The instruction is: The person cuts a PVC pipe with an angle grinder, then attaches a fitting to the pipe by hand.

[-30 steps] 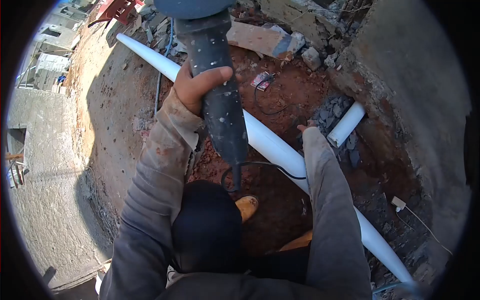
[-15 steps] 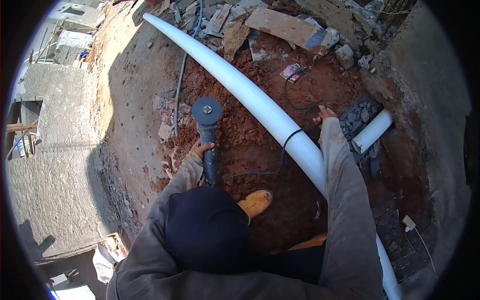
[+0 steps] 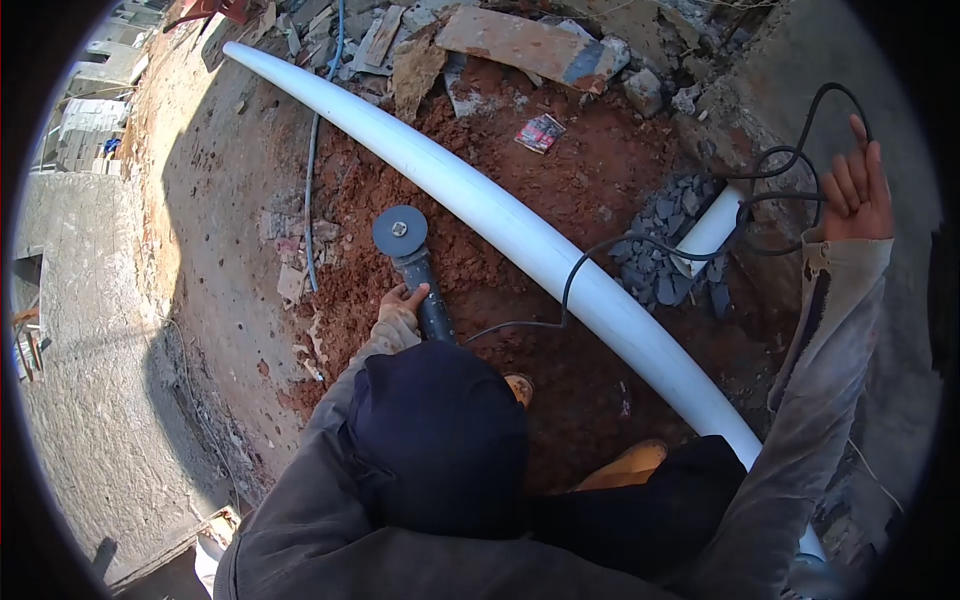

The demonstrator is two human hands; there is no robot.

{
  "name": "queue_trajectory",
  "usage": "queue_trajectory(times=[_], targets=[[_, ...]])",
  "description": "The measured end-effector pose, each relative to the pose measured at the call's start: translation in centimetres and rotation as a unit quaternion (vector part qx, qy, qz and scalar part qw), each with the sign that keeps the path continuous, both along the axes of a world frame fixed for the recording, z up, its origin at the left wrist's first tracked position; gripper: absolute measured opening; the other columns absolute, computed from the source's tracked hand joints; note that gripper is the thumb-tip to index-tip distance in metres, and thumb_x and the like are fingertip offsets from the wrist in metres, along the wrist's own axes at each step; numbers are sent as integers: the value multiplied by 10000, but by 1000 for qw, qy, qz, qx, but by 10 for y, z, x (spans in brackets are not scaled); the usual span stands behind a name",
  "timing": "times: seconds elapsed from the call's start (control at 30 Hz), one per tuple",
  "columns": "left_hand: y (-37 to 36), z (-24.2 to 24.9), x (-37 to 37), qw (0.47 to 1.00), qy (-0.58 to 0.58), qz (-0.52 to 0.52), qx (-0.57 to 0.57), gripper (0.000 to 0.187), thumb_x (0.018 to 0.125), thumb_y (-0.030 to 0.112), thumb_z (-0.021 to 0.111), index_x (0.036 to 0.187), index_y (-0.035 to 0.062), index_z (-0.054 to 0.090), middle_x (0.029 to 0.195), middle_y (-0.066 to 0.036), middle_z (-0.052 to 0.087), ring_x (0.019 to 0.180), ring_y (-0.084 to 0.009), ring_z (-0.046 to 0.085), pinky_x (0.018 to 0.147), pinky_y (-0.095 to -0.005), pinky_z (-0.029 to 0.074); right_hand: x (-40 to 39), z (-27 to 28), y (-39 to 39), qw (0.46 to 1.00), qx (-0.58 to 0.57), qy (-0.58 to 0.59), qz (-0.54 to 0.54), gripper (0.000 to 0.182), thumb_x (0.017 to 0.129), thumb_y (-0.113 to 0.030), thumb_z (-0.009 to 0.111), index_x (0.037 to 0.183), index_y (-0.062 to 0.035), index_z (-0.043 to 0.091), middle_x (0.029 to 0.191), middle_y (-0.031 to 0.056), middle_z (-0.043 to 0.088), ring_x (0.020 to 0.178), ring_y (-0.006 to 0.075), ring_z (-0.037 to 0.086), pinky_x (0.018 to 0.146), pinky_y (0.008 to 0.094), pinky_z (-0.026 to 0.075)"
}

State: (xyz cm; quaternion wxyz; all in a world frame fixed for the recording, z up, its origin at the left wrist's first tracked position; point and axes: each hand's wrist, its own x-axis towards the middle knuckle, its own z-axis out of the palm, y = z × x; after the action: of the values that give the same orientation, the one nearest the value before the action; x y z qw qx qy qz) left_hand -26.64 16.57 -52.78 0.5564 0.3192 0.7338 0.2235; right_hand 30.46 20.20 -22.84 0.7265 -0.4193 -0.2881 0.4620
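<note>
My left hand [image 3: 400, 305] grips the dark body of an angle grinder [image 3: 432, 308]. The grinder's round grey cutting disc [image 3: 392, 240] points away from me. From its rear a black power cord [image 3: 655, 240] runs over a long white pipe [image 3: 480, 208] and rises in loose loops to the right. Raised at the far right, my right hand [image 3: 855, 197] has its fingers curled on the cord, with one finger pointing up. The cord's plug end cannot be made out.
A short white pipe [image 3: 712, 228] sticks out among dark stone chips [image 3: 665, 212]. Rubble and a broken slab [image 3: 520, 45] lie at the top. A blue-grey hose [image 3: 312, 190] crosses the reddish soil. A red packet [image 3: 540, 133] lies beyond the pipe. A concrete wall stands at right.
My right hand has swung up and right, lifting the black cord off the ground into loops. The grinder stays in my left hand. The view has shifted to the right.
</note>
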Motion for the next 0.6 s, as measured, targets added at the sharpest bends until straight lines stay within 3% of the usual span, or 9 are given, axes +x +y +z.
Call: queue_trajectory(times=[0.03,0.07,0.17,0.27,0.3,0.33,0.4,0.47,0.6], targets=[[2,39,27,995,82,-52,9,676,765,480,669,1144,-52,496,997,-151,630,840,-251,627,718,-376,496,10,10,-12,998,44,-5,47,345,964,-185,418,1211,55,434,558,-48,250,449,29,215,386,181,210],[3,27,26,996,77,-53,10,676,765,480,669,1144,-52,496,997,-151,630,840,-251,627,718,-376,496,16,20,-19,991,91,-11,94,359,971,-175,399,1239,64,401,566,-46,252,454,29,215,389,181,215],[3,-21,19,937,309,-161,2,726,785,541,595,1155,-71,466,1046,-227,598,917,-353,603,774,-440,477,16,35,-32,994,70,-54,68,375,974,-161,384,1264,76,358,573,-42,258,459,33,213,387,186,221],[4,-19,30,918,345,-198,-10,734,812,532,541,1196,-78,408,1101,-290,546,1005,-433,540,819,-471,455,14,41,-34,995,58,-63,55,373,974,-164,387,1259,77,365,568,-42,257,452,33,212,389,187,222],[4,-44,22,918,343,-198,-13,734,812,532,541,1196,-78,408,1101,-290,546,1005,-433,540,819,-471,455,12,41,-35,995,55,-65,55,373,974,-164,387,1259,77,365,568,-42,257,452,33,212,389,187,222],[6,-89,5,886,382,-259,-47,730,808,522,552,1199,-75,396,1100,-288,546,1005,-429,544,819,-467,457,10,41,-35,995,51,-64,50,373,973,-163,389,1258,76,367,566,-44,255,449,33,213,390,186,222],[16,-101,10,849,418,-315,-78,728,803,512,563,1201,-71,383,1098,-287,546,1006,-424,548,818,-462,460,9,41,-32,995,51,-65,48,372,972,-162,392,1258,75,369,563,-45,254,446,32,213,392,185,222],[19,-52,48,921,364,-96,-98,720,783,491,604,1191,-58,381,1088,-260,557,1004,-410,554,805,-445,469,8,39,-31,996,43,-57,55,370,968,-163,402,1252,73,379,560,-49,249,442,30,215,394,185,221],[31,13,71,867,440,-188,-137,773,734,489,669,1207,-42,364,1034,-207,584,983,-366,571,794,-428,476,-2,40,-29,997,30,-70,34,372,965,-168,414,1248,72,388,560,-54,245,444,27,217,393,186,220]])
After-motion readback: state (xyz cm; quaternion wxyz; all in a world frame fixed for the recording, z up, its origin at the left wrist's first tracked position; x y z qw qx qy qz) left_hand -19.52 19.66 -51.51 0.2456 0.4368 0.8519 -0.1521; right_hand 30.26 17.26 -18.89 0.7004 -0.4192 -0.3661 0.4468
